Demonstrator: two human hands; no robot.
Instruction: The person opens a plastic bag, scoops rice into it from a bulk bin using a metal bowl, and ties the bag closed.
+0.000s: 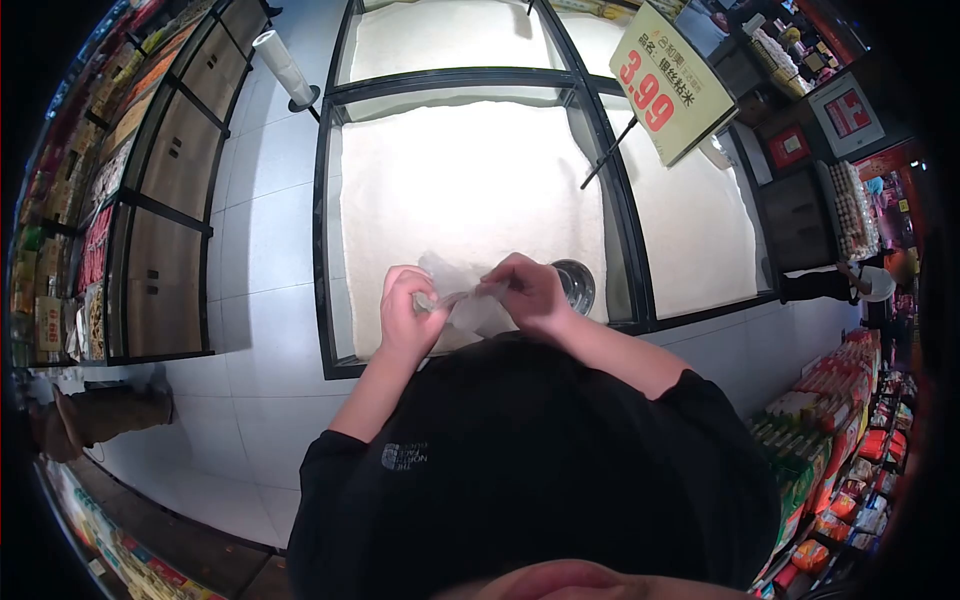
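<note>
My left hand (407, 308) and my right hand (530, 294) are both closed on a thin, translucent plastic bag (480, 314), one at each side of it. The bag hangs crumpled between them, over the near part of a black-framed bin filled with white rice (460, 190). A round metal bowl (575, 285) rests on the rice just right of my right hand, partly hidden by it.
A yellow price sign (662, 85) stands on a black rod over the bin's right divider. A roll of bags (283, 66) stands at the upper left. Shelves of goods (170, 150) line the left, packaged goods (830, 440) the lower right. People (876, 284) are at both edges.
</note>
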